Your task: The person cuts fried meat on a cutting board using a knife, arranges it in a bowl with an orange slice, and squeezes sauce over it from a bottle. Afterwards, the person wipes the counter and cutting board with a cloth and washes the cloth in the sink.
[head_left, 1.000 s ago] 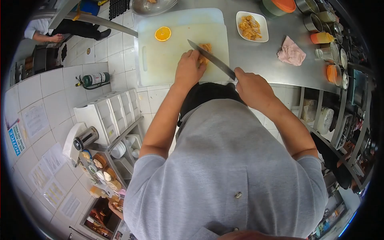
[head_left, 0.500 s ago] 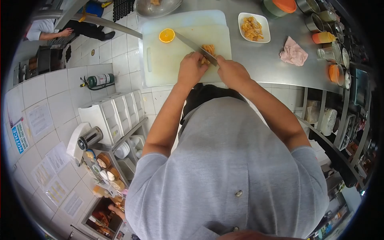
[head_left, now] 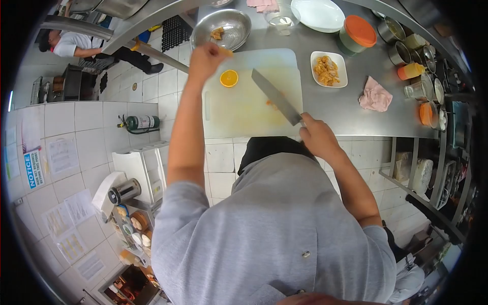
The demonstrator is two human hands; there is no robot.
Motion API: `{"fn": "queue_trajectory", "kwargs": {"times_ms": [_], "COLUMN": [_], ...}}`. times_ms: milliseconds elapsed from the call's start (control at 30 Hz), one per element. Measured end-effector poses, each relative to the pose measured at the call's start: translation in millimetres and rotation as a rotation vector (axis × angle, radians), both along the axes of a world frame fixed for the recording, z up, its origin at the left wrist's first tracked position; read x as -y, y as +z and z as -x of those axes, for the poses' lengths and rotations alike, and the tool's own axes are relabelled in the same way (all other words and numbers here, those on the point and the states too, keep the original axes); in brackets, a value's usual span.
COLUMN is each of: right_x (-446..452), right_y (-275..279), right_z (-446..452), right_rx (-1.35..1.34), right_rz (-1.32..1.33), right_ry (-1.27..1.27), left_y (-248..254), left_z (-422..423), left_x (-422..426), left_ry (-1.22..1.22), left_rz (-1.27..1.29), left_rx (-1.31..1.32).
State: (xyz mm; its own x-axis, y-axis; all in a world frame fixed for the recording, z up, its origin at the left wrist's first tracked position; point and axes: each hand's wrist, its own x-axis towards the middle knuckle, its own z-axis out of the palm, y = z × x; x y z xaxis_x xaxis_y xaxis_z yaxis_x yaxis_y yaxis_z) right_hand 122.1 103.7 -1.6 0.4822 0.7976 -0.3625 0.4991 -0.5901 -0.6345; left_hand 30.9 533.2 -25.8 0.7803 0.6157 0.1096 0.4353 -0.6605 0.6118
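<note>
My right hand (head_left: pixel 318 135) grips the handle of a large kitchen knife (head_left: pixel 276 96), its blade pointing up and left over the cutting board (head_left: pixel 223 119). At the board's far left edge my left hand (head_left: pixel 206 62) is raised beside a metal bowl (head_left: pixel 245 34), its fingers closed on a small orange-yellow piece of food (head_left: pixel 225 52). Inside the bowl lies some golden-brown food (head_left: pixel 217 33). Half an orange (head_left: pixel 229 78) rests cut side up on the board. Small orange scraps (head_left: pixel 272 104) show beside the blade, which partly covers them.
To the right of the board stand a white dish of golden food pieces (head_left: pixel 327 70), a pink cloth (head_left: pixel 376 94) and a tub with an orange lid (head_left: pixel 360 31). A white oval plate (head_left: pixel 318 14) sits at the back. Another person (head_left: pixel 76 48) is at far left.
My left hand has moved from beside the knife up and left to the bowl, carrying a food piece. The chopped food has left the board's middle. My right hand has drawn back with the knife.
</note>
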Motion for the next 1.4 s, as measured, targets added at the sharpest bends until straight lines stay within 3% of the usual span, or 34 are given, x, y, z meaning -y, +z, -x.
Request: {"fn": "queue_trajectory", "kwargs": {"times_ms": [100, 167, 200, 267, 333, 367, 400, 433, 533, 600, 767, 933, 1100, 1200, 1300, 1400], "right_x": [12.3, 18.9, 23.3, 42.3, 63.6, 70.5, 76.7, 79.9, 92.0, 89.0, 72.9, 105.1, 138.7, 171.1, 214.7, 255.2], "right_y": [-4.4, -2.8, -3.3, -23.0, -52.6, -52.7, -50.1, -49.1, -79.8, -92.6, -98.2, -54.9, -38.9, -27.7, -7.6, 10.4], "right_z": [-2.8, -7.0, -9.3, -14.6, -21.3, -23.7, -24.8, -26.7, -20.6, -9.2, 6.0, -32.4, -89.1, -102.8, -88.9, -71.2], "right_rx": [-0.057, -0.124, -0.184, -0.202, -0.247, -0.253, -0.425, -0.593, -0.753, -0.804, -0.925, -0.865, -0.907, -0.966, -0.961, -0.922], "right_rz": [-0.062, -0.057, -0.078, -0.120, -0.210, -0.208, -0.127, -0.048, -0.123, -0.122, -0.092, -0.208, -0.367, -0.361, -0.336, -0.314], "right_ry": [-0.099, -0.159, -0.207, -0.251, -0.307, -0.317, -0.391, -0.460, -0.475, -0.450, -0.322, -0.387, -0.678, -0.802, -0.873, -0.856], "left_y": [-24.9, -66.0, -75.2, -80.2, -55.9, -64.1, -79.1, -85.5, -96.4, -100.0, -132.4, -103.0, -81.2, -97.6, -106.0, -64.4], "left_z": [-43.6, -58.2, -61.2, -73.2, -64.5, -54.8, -40.3, -27.1, -3.8, -4.5, -30.9, -105.0, -224.0, -267.5, -269.6, -236.9], "left_x": [-67.5, -99.3, -91.5, -80.9, -5.0, 36.9, 81.4, 124.4, 232.1, 272.7, 288.2, 304.4, 318.9, 323.3, 325.4, 323.8], "left_ry": [0.084, 0.118, 0.098, 0.116, 0.032, -0.047, -0.122, -0.167, -0.161, 0.009, 0.125, -0.100, -0.413, -0.493, -0.496, -0.427], "left_rz": [-0.437, -0.503, -0.483, -0.629, -0.412, -0.329, -0.241, -0.046, 0.020, 0.007, 0.050, -0.060, -0.143, -0.311, -0.519, -0.338], "left_rx": [-0.328, -0.370, -0.374, -0.144, -0.027, 0.135, 0.293, 0.217, 0.210, 0.247, 0.343, 0.381, 0.399, -0.010, -0.095, 0.101]}}
